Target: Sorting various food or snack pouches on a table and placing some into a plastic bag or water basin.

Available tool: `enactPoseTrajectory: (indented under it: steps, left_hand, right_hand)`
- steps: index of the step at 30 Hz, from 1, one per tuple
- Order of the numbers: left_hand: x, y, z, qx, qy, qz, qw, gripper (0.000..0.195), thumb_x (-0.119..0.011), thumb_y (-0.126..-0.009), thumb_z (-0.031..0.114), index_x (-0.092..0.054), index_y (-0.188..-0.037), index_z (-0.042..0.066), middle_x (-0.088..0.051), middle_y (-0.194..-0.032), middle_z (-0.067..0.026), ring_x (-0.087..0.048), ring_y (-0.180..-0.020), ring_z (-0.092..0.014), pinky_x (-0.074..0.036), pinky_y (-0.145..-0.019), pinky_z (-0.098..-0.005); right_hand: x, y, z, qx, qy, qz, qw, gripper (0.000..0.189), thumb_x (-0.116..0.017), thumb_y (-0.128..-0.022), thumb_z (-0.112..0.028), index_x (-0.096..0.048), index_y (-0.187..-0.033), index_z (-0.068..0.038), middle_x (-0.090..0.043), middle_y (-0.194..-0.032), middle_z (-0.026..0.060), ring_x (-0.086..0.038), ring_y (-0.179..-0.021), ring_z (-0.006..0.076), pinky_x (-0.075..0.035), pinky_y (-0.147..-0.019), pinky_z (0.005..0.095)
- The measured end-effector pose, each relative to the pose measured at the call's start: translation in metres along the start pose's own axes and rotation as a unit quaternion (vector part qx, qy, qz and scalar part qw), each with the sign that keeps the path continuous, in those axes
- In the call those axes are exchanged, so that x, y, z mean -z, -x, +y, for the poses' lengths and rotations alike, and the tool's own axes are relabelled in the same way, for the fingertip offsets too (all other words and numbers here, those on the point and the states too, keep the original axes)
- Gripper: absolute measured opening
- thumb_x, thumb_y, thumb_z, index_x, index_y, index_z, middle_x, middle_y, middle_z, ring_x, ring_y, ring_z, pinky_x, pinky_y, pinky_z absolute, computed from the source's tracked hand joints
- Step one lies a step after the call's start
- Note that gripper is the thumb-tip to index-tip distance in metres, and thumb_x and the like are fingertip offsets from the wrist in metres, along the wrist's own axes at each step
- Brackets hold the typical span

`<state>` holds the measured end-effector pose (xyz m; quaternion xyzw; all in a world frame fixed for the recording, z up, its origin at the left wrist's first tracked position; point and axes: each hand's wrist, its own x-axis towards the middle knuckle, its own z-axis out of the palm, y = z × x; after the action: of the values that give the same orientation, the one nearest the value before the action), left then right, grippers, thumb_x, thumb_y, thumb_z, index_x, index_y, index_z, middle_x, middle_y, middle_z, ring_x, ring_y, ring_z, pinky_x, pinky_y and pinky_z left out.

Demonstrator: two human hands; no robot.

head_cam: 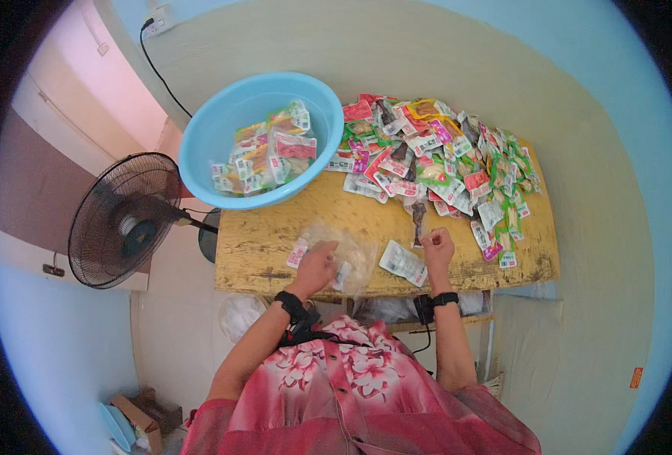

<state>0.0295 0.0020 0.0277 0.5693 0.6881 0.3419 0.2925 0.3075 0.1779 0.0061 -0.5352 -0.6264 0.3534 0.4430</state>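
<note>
My left hand (316, 266) is curled on a crumpled clear plastic bag (363, 253) near the table's front edge. Beside that hand lies a small pink-and-white packet (297, 252), and another small packet (342, 274) shows partly under the fingers. My right hand (439, 250) has its fingers bent, the tips at the lower edge of a clear packet with dark food (419, 222). Whether they grip it cannot be told. Between my hands a silvery-white sachet (403, 263) lies flat on the wooden table (267, 239).
A large heap of mixed food packets (427, 153) covers the table's back right. At the back left, a blue plastic basin (199, 170) holds several bagged packets (267, 151). A black fan (125, 222) stands left of the table. Below its front edge is a white-lined bin (242, 318).
</note>
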Motion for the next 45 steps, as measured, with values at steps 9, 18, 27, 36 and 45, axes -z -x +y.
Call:
enactPoseTrajectory:
  steps: [9,18,27,36,45]
  left_hand:
    - [-0.001,-0.011,0.106,0.232,0.53,-0.159,0.8,0.056,-0.068,-0.089,0.025,-0.043,-0.133,-0.001,-0.061,-0.116,-0.0126,-0.063,-0.098,-0.024,-0.06,-0.076,-0.0367]
    - [-0.005,-0.003,0.074,0.237,0.614,-0.043,0.751,0.024,-0.061,-0.094,0.016,-0.055,-0.115,0.007,-0.064,-0.108,-0.0088,-0.065,-0.1,-0.02,-0.059,-0.077,-0.0357]
    - [-0.009,0.001,0.094,0.187,0.61,-0.094,0.764,0.035,-0.062,-0.092,0.008,-0.052,-0.126,0.007,-0.063,-0.113,-0.0066,-0.064,-0.103,-0.018,-0.055,-0.084,-0.0307]
    - [-0.005,0.001,0.072,0.089,0.033,-0.046,0.994,0.056,-0.074,-0.08,0.042,-0.057,-0.112,0.0,-0.066,-0.094,-0.014,-0.065,-0.084,-0.023,-0.05,-0.07,-0.0368]
    - [-0.037,-0.003,0.07,-0.046,-0.264,-0.149,0.952,0.056,-0.071,-0.072,0.054,-0.063,-0.088,0.001,-0.066,-0.075,-0.0182,-0.065,-0.072,-0.037,-0.049,-0.064,-0.0468]
  right_hand:
    - [0.01,0.087,-0.125,0.325,0.162,-0.126,0.923,0.011,-0.066,-0.076,-0.003,-0.057,-0.083,-0.005,-0.059,-0.083,0.0105,-0.057,-0.077,0.0292,-0.047,-0.068,0.0381]
    - [0.017,0.111,-0.145,0.295,0.156,-0.167,0.928,0.026,-0.069,-0.082,-0.013,-0.062,-0.106,-0.007,-0.064,-0.107,0.0069,-0.057,-0.104,0.0255,-0.049,-0.08,0.0367]
    - [0.023,0.125,-0.091,-0.227,-0.281,-0.179,0.915,0.02,-0.065,-0.089,-0.009,-0.057,-0.106,-0.002,-0.067,-0.084,0.0066,-0.06,-0.067,0.0116,-0.048,-0.06,0.0242]
    - [0.085,0.13,-0.057,-0.207,-0.248,-0.04,0.946,0.016,-0.065,-0.087,-0.004,-0.056,-0.101,-0.005,-0.061,-0.076,-0.0012,-0.052,-0.064,0.0069,-0.04,-0.058,0.0204]
    - [0.081,0.157,-0.02,-0.197,-0.193,-0.036,0.961,0.017,-0.065,-0.087,-0.005,-0.055,-0.1,-0.004,-0.058,-0.077,-0.0028,-0.05,-0.062,0.0053,-0.04,-0.056,0.0205]
